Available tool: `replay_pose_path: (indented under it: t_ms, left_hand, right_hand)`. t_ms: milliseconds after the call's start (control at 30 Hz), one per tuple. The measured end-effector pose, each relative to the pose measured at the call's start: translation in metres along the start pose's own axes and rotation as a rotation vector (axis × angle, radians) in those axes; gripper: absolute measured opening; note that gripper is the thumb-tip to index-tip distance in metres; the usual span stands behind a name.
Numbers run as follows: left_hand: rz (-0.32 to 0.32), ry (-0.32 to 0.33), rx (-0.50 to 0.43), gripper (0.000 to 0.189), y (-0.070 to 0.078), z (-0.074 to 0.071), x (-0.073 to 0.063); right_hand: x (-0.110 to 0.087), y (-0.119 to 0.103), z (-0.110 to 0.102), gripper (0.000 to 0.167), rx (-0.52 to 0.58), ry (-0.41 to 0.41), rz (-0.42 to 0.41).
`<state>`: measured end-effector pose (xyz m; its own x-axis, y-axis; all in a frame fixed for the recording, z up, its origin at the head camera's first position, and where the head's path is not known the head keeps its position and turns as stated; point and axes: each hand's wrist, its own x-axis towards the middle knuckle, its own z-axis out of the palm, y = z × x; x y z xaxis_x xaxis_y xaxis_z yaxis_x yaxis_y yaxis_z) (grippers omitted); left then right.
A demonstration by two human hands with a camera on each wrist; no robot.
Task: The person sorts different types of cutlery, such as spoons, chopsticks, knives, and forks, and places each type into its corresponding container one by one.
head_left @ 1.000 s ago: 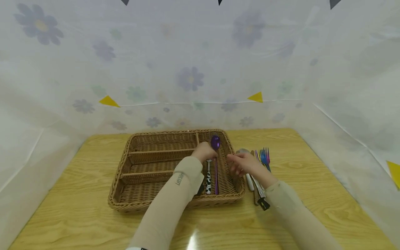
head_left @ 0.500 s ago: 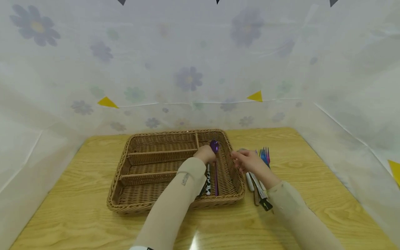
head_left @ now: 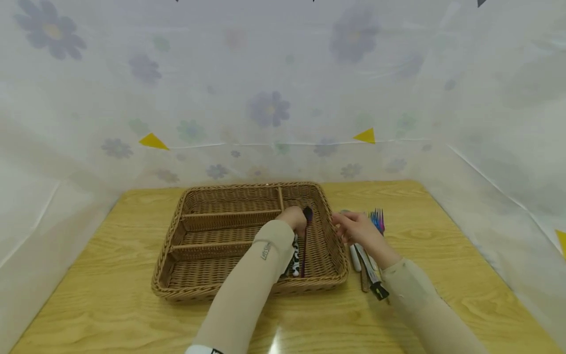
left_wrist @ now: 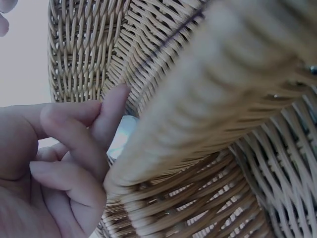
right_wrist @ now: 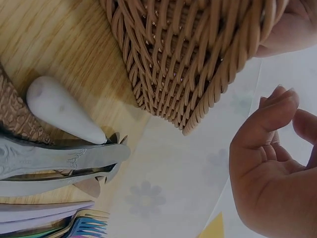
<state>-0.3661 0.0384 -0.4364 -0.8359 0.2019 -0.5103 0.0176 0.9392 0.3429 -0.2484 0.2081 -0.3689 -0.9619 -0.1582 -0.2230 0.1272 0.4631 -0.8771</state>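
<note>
My left hand (head_left: 294,220) is inside the right compartment of a wicker cutlery basket (head_left: 212,292). It pinches a purple spoon (head_left: 303,253) near its bowl; the handle runs toward the basket's front. In the left wrist view the thumb and fingers are bent together, and the thin dark handle (left_wrist: 168,39) lies beyond them. Beside the spoon is a utensil with a black-and-white patterned handle (head_left: 296,265), partly hidden by my sleeve. My right hand (head_left: 359,229), fingers loosely curled and holding nothing, hovers by the basket's right rim, above the loose cutlery.
Right of the basket lies a pile of cutlery: iridescent forks (head_left: 378,219), a white handle (head_left: 355,259), and a metal piece with a black tag (head_left: 379,290). Dividers (head_left: 230,215) split the basket's left side. A flowered white sheet (head_left: 269,108) surrounds the wooden table (head_left: 110,295).
My left hand has come slightly toward me and to the right, and the purple spoon's bowl has shifted the same way. My right hand has drifted a little right.
</note>
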Motion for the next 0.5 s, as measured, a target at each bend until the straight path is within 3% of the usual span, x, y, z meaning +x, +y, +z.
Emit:
replay_pose_path:
  t_ms: [33,67,167,267,367,500]
  left_hand:
    - [0.015,-0.01,-0.037,0.027,-0.001,-0.001,0.001]
    - [0.007,0.008,-0.093,0.026,0.002,-0.004,-0.016]
    - [-0.001,0.071,-0.102,0.015,0.014,-0.016,-0.063]
    - [0.008,0.114,-0.087,0.015,0.017,-0.024,-0.088]
    - [0.026,0.132,-0.096,0.008,0.013,-0.027,-0.095]
    - [0.032,0.147,-0.161,0.013,0.008,-0.029,-0.097]
  right_hand:
    - [0.0,0.001,-0.002,0.049,0.003,0.007,0.002]
    - [-0.001,0.001,-0.004,0.049,0.007,0.012,0.002]
    - [-0.002,0.003,-0.013,0.049,-0.005,0.035,-0.011]
    - [-0.003,0.005,-0.025,0.046,-0.049,0.047,-0.029]
    - [-0.003,0.01,-0.036,0.037,-0.175,0.053,-0.043]
    - [-0.001,0.026,-0.048,0.024,-0.402,0.047,-0.024]
